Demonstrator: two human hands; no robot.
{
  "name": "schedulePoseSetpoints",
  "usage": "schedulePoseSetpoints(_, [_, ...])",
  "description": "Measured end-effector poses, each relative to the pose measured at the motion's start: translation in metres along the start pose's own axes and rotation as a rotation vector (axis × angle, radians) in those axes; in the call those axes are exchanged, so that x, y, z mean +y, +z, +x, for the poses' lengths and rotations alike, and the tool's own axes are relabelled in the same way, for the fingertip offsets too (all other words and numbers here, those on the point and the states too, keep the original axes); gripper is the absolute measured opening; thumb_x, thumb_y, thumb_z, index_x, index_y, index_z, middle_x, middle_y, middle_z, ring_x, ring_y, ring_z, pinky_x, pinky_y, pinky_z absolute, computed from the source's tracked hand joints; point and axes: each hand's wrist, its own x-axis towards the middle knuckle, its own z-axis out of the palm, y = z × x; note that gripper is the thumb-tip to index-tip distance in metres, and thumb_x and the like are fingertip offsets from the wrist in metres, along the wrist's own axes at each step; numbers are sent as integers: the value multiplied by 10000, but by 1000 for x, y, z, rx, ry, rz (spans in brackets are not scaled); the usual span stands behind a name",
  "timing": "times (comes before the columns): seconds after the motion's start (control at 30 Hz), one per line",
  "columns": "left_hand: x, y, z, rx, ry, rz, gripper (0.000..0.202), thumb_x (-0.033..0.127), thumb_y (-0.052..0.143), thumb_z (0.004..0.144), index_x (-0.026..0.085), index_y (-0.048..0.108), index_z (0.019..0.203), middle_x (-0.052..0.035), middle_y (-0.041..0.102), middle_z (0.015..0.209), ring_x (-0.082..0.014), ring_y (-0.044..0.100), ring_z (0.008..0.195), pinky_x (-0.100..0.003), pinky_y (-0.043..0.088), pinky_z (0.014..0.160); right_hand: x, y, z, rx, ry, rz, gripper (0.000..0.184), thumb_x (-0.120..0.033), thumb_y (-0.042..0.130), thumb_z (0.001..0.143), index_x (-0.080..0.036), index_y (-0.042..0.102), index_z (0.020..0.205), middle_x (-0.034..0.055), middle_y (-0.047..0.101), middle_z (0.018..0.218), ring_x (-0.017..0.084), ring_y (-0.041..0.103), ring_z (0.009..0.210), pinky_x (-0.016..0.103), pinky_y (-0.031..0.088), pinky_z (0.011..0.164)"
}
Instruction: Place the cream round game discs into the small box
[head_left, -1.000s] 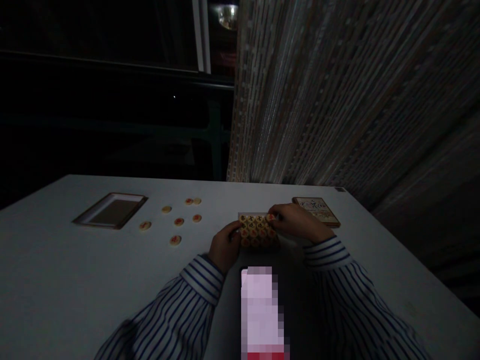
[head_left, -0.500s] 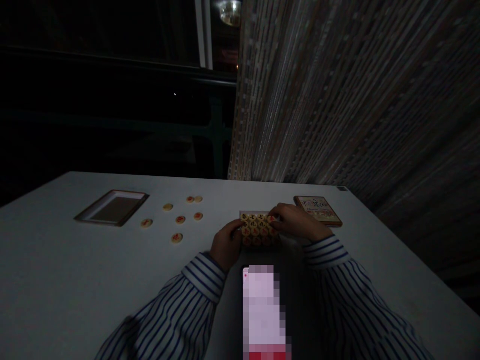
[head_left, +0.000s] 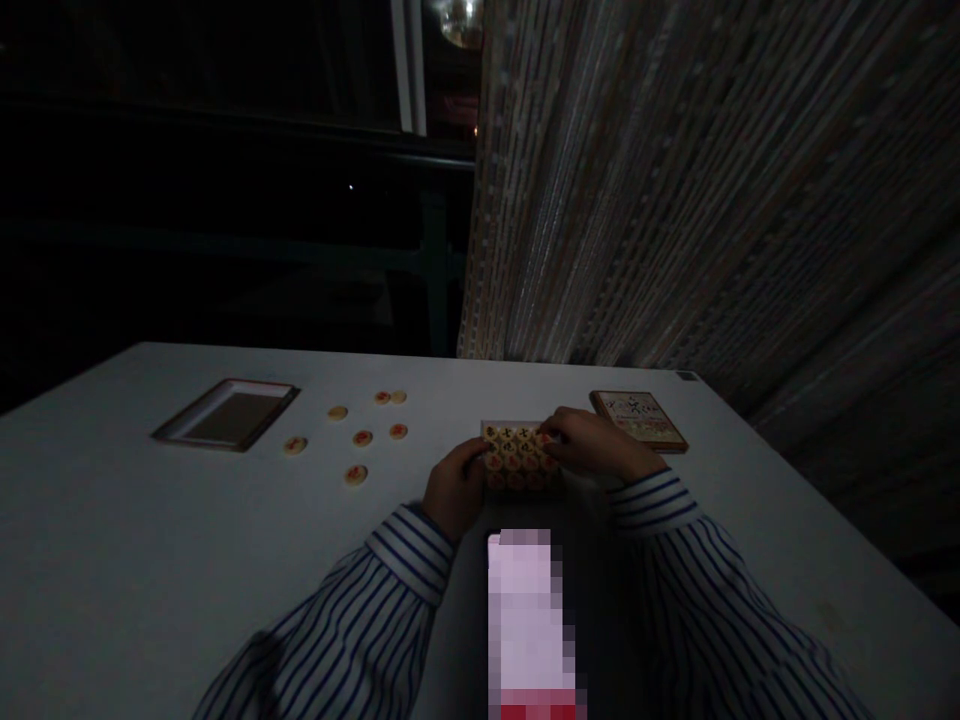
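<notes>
A small box (head_left: 523, 492) stands before me, packed with rows of round Chinese chess pieces (head_left: 513, 462) lettered in black and red. My left hand (head_left: 454, 488) grips its left side, fingers curled against the edge. At the far right corner, my right hand (head_left: 589, 440) has its thumb and fingers closed on a red-lettered piece (head_left: 545, 440) in the top row. Several loose Chinese chess pieces (head_left: 362, 438) lie scattered on the table to the left of the box; one or two show a plain face.
On the white table (head_left: 187, 560), an open shallow tray-like lid (head_left: 244, 418) lies at the far left. A flat printed case (head_left: 641, 420) sits beyond my right hand. A lit phone (head_left: 529, 620), its screen blurred, is nearest me. A string curtain (head_left: 570, 200) hangs behind the table.
Hardly anything differs. Both hands stay at the box, the right fingers on the same corner piece; the whole view has shifted very slightly.
</notes>
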Motion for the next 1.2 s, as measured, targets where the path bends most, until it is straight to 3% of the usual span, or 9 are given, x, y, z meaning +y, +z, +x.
schedulePoseSetpoints(0.57, [-3, 1, -1, 17, 3, -40, 295, 105, 461, 756, 169, 611, 1003, -67, 642, 1065, -185, 566, 1041, -394, 432, 952, -4, -6, -2, -33, 5, 8, 300, -285, 434, 834, -190, 642, 1029, 87, 628, 1027, 186, 559, 955, 266, 386, 833])
schedulePoseSetpoints(1.2, [-5, 1, 0, 35, 38, -24, 258, 127, 482, 765, 162, 618, 981, -78, 634, 1079, -186, 564, 1039, -383, 436, 944, -4, -7, -2, -57, -6, -42, 269, -275, 452, 810, -193, 650, 973, 83, 650, 978, 198, 581, 914, 267, 398, 773])
